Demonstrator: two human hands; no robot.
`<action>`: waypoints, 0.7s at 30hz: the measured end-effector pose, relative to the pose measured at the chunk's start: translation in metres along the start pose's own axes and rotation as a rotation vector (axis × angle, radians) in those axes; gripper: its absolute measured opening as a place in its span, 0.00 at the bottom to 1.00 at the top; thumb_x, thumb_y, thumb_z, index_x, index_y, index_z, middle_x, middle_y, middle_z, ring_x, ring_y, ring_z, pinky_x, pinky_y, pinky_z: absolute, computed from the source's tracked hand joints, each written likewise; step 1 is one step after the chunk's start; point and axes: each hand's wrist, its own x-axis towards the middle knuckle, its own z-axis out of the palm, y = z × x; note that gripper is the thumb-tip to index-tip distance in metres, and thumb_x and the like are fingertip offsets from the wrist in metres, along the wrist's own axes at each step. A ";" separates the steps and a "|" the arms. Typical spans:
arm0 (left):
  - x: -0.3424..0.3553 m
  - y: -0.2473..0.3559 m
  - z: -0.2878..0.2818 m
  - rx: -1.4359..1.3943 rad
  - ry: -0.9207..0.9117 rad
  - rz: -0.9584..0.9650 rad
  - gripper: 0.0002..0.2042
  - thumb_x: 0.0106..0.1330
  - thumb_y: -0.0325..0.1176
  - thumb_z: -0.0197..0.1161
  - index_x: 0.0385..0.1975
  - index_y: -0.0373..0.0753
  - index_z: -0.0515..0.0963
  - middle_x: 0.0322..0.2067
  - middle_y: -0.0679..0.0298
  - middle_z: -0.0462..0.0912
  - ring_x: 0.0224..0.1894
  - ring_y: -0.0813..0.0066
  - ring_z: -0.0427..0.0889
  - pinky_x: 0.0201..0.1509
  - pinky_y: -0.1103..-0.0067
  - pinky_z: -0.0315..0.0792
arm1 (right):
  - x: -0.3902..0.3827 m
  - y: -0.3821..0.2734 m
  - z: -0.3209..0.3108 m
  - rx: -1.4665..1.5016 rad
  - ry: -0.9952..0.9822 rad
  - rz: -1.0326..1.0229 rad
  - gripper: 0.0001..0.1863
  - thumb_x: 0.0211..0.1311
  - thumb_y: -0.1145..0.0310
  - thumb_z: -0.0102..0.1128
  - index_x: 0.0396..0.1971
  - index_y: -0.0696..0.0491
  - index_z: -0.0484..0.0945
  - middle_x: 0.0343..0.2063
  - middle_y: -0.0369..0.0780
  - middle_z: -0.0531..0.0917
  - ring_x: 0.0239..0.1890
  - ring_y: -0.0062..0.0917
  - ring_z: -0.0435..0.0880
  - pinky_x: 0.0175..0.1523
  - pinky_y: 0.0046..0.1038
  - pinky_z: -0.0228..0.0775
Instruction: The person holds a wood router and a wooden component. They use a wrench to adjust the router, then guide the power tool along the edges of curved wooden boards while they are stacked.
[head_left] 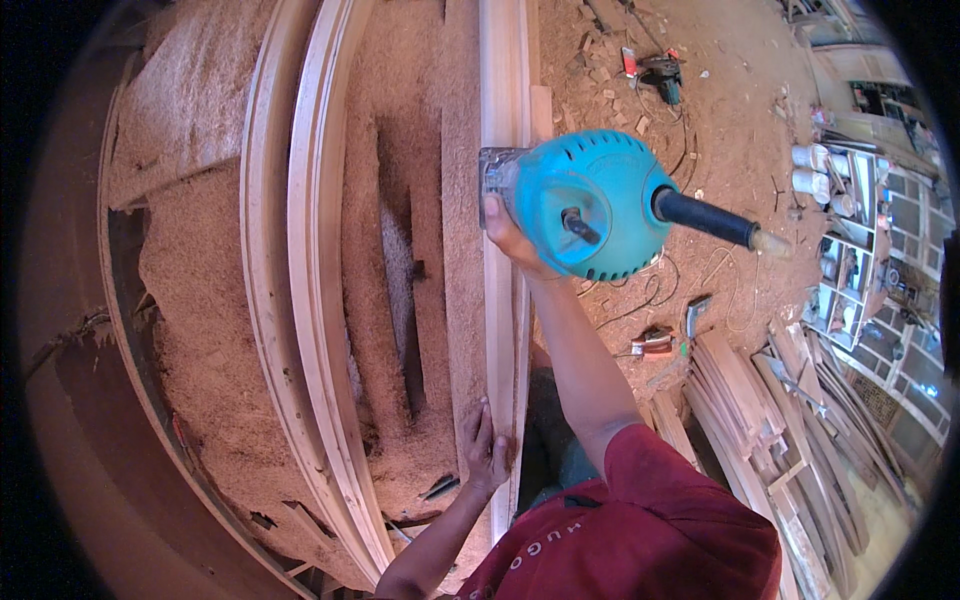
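The router (610, 205) is held upon the board (500, 330), along the right edge of the shavings-covered table (462, 250). Its base is gripped by the fingers of the right hand (517, 240), the forearm being stretched forward. The left hand (486, 458) is laid nearer the body on the board's left edge, its fingers loosely extended.

The right forearm (580, 345) reaches far forward from the shoulder, angled slightly inward; the right hand (516, 243) curls in a grip, thumb showing, its other fingers hidden. The left forearm (432, 548) slants forward and inward, nearer the torso; the left hand (487, 455) lies unclenched, fingers pointing ahead.
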 end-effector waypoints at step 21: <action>0.003 0.001 0.001 0.055 0.033 0.034 0.28 0.63 0.34 0.62 0.61 0.23 0.68 0.60 0.38 0.69 0.58 0.43 0.71 0.62 0.58 0.66 | 0.123 0.006 0.034 -0.158 0.234 -0.399 0.39 0.43 0.62 0.80 0.53 0.61 0.67 0.46 0.45 0.78 0.48 0.32 0.79 0.56 0.34 0.72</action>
